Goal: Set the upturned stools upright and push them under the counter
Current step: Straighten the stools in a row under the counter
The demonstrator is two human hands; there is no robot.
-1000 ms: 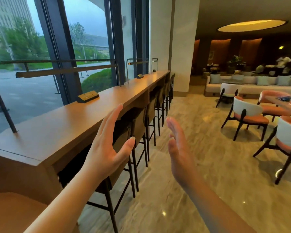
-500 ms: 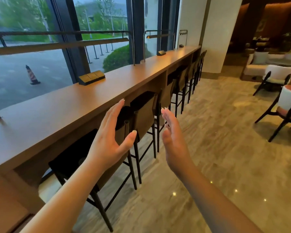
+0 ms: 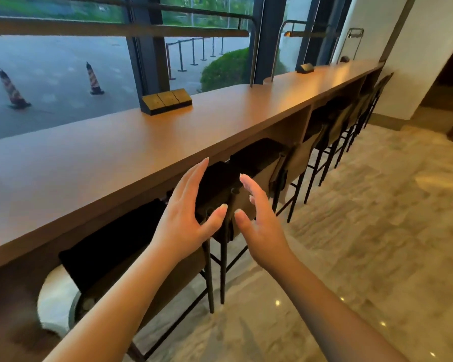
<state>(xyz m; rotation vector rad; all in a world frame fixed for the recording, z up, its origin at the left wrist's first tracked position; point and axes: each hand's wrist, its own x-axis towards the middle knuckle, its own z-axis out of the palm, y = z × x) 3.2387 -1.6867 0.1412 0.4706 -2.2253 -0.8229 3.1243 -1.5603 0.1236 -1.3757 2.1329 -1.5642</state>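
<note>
A long wooden counter (image 3: 147, 150) runs along the window from near left to far right. Several dark stools with brown backs stand upright and tucked under it. The nearest stool (image 3: 110, 246) is below my left forearm, a second stool (image 3: 249, 163) lies just beyond my hands, and more stools (image 3: 332, 121) follow towards the far end. My left hand (image 3: 186, 218) and my right hand (image 3: 259, 220) hover with fingers straight, palms facing each other, just above the second stool's back edge. Neither hand holds anything. No upturned stool is visible.
A brass socket box (image 3: 168, 100) sits on the counter near the window, and a smaller one (image 3: 306, 68) lies farther along. Lamp rails rise from the counter. Polished stone floor (image 3: 351, 231) spreads to the right. A white pillar (image 3: 416, 61) stands at the counter's far end.
The view has swung down and left towards the counter. Both hands have come closer together and lower, now hovering over the stool backs; the lounge chairs have left the view.
</note>
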